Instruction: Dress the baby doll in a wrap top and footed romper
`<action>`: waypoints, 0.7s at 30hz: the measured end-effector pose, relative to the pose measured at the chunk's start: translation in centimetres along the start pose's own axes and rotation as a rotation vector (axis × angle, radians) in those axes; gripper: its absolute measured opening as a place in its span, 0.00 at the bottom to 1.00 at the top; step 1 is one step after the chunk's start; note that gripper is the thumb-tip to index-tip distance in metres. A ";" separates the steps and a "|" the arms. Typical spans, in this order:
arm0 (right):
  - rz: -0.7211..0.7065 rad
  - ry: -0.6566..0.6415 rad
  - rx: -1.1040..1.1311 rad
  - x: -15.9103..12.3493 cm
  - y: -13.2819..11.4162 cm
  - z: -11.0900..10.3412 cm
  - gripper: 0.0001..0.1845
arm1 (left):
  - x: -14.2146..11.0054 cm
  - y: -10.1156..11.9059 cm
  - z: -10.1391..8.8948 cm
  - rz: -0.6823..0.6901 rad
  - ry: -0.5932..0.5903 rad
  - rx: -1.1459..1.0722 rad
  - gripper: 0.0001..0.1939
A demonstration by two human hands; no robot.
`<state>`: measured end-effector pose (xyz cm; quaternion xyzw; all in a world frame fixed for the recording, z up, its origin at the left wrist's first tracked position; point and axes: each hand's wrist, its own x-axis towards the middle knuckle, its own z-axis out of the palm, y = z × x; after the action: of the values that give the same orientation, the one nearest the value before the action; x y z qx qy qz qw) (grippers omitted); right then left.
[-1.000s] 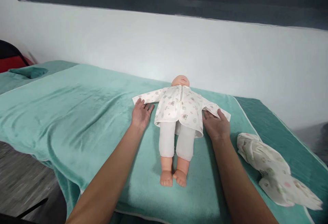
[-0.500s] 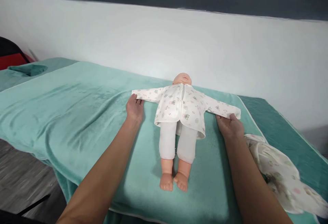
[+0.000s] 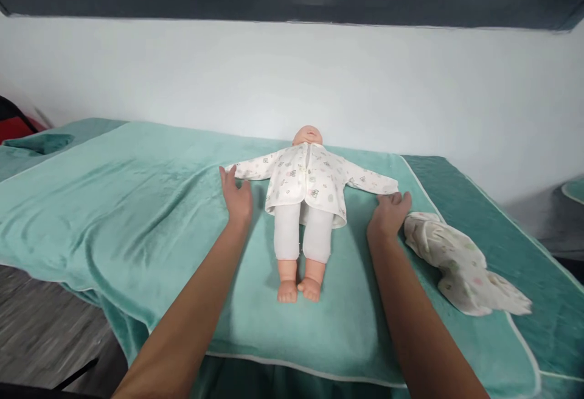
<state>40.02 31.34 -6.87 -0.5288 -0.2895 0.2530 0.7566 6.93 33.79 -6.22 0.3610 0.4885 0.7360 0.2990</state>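
Both hands at the cuffs, with the doll face-up between them!

Here is the doll (image 3: pixel 311 272), on its back on the light green blanket (image 3: pixel 150 204), head toward the wall (image 3: pixel 182 70), bare feet toward the near edge. It wears a white printed jacket (image 3: pixel 292 180), sleeves stretched wide to either side, and white leggings (image 3: pixel 287 232) that end above the ankles.

Over to the left hand (image 3: pixel 238 201): it is at the end of one sleeve, fingers spread, with a clear gap between the raised fingers by the cuff and the digit nearer the doll. Across on the other side, the right hand (image 3: pixel 387 213) is bent at the other cuff, fingers curled and drawn close together; whether they pinch the fabric, one cannot tell.

And look at the room! A broad, softly creased stretch of blanket opens out beyond the left arm, and a bare strip runs from the feet down to the pale-piped near edge. Between the legs and each forearm there is open blanket too. It is tighter on the right: a crumpled printed cloth (image 3: pixel 460 265) lies just beside the right hand, reaching across the blanket's piped side edge onto the darker green cover (image 3: pixel 493 235).
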 end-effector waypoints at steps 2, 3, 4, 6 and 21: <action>-0.036 0.006 -0.067 -2.6 -0.7 -0.4 0.43 | -1.1 0.3 -0.1 0.140 -0.088 0.165 0.24; -0.063 -0.022 -0.127 -4.0 -1.1 -0.7 0.42 | -1.6 0.4 -0.2 0.189 -0.159 0.217 0.23; -0.113 -0.082 -0.232 -5.3 -1.6 -1.1 0.40 | -2.0 0.5 -0.2 0.221 -0.241 0.243 0.23; -0.269 -0.198 -0.434 -7.8 -2.7 -2.3 0.34 | -2.8 0.7 -0.3 0.262 -0.415 0.287 0.24; -0.180 -0.093 -1.241 -6.7 -10.2 -20.1 0.34 | -4.3 1.4 -1.2 0.331 -0.524 0.654 0.13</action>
<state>50.25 10.39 -3.83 -0.8314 -0.4585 -0.0040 0.3139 8.25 29.33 -6.21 0.6839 0.5391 0.4645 0.1608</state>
